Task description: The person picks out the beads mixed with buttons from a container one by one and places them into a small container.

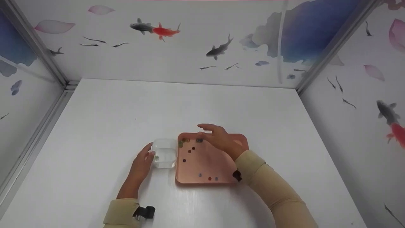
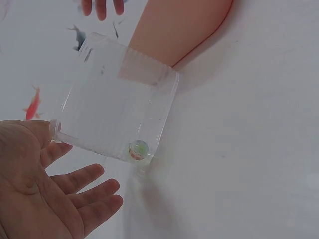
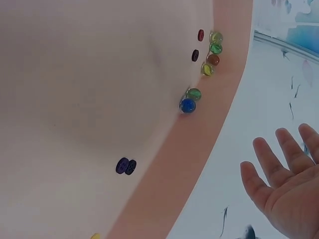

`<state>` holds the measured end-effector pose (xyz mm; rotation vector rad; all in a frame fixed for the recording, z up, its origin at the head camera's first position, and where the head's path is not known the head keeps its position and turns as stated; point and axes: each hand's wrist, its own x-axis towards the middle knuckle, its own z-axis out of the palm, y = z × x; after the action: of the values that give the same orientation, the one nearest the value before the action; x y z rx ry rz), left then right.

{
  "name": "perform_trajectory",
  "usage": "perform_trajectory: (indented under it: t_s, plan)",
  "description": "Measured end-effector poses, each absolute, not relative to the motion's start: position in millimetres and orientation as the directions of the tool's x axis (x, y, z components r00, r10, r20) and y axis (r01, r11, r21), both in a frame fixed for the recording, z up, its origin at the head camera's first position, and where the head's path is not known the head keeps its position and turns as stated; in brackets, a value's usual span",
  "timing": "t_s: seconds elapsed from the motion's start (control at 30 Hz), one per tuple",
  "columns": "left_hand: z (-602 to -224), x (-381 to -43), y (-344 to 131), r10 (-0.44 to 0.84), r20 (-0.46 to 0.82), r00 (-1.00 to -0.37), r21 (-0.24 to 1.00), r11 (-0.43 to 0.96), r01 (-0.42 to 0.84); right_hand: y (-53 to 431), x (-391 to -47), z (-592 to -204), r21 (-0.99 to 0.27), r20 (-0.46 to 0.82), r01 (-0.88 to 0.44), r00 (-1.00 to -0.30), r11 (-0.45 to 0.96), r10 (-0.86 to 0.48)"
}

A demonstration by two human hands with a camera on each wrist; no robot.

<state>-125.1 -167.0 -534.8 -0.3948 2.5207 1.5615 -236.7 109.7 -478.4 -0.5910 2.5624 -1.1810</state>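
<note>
My left hand (image 1: 140, 165) rests at the left side of a clear plastic container (image 1: 164, 155), its thumb at the near left part of the wall. In the left wrist view its fingers (image 2: 84, 175) stay loosely extended along the container, which has one glass marble (image 2: 138, 149) in a corner. My right hand (image 1: 218, 137), fingers spread and holding nothing, hovers over the far edge of a pink tray (image 1: 208, 164). Below it, in the right wrist view, a blue marble (image 3: 187, 105) and a green marble (image 3: 194, 93) touch along the tray's side.
Several more marbles (image 3: 213, 59) gather in the tray's far left corner. Dark buttons (image 3: 122, 165) and a red button (image 3: 201, 35) lie on its floor. A few small pieces (image 1: 209, 178) sit by the near edge. Printed panels (image 1: 190, 57) enclose the white table (image 1: 158, 104).
</note>
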Motion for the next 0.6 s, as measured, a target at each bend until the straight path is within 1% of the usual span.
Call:
perform_trajectory:
  t_s: [0.1,0.33,0.4,0.6]
  plan:
    - [-534.9,-125.7,-166.6,-0.147,-0.267,-0.952,0.853,0.423,-0.305,110.6,-238.9,-478.9,-0.752,-0.077,-0.252,-0.884,0.609,-0.461]
    - [-532.1,-124.8,-165.6,-0.151,-0.264,-0.953,0.852,0.426,-0.303,112.5,-242.5,-479.2,-0.772,-0.183,-0.132,-0.89,0.621,-0.417]
    - [-531.0,-124.4,-165.5,-0.15,-0.26,-0.954,0.852,0.429,-0.3,113.2,-243.2,-480.1,-0.776,-0.182,-0.128,-0.892,0.618,-0.414]
    - [-530.4,-124.2,-166.3,-0.135,-0.261,-0.956,0.853,0.431,-0.294,117.1,-246.3,-486.3,-0.78,-0.115,-0.196,-0.889,0.595,-0.444]
